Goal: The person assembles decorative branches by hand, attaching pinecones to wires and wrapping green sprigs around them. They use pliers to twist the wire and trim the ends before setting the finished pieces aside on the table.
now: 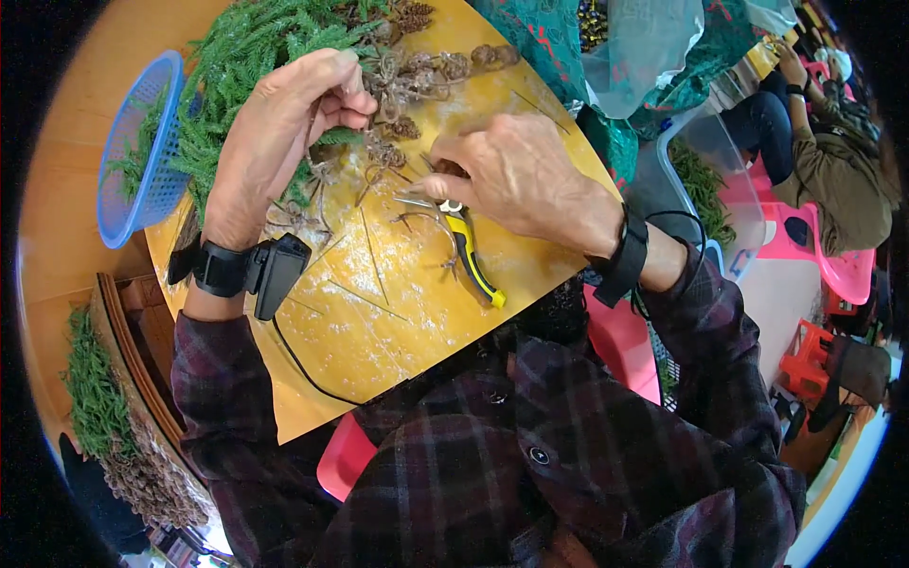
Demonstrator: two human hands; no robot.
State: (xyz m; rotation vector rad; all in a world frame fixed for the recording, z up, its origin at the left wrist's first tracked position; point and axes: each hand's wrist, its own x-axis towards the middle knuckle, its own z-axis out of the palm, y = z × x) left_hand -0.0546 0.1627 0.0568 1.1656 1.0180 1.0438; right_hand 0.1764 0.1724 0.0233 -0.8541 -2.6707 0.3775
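My left hand (294,128) is raised over the table beside green artificial fir sprigs (251,71), its thumb and fingers pinched together. My right hand (519,175) is closed, with something brown partly showing under its curled fingers; I cannot make out what either hand holds. Between the hands lie small brown pine cones (401,128) with thin wire stems. Just below my right hand, a pair of pliers (466,254) with yellow and black handles rests on the table, its jaws toward the pine cones.
Thin stems and white flecks lie on the yellow tabletop (398,355). A blue mesh basket (172,156) leans at the left. Green plastic bags (544,47) and a clear bin (663,180) of sprigs stand at the right. Another person (838,185) sits beyond.
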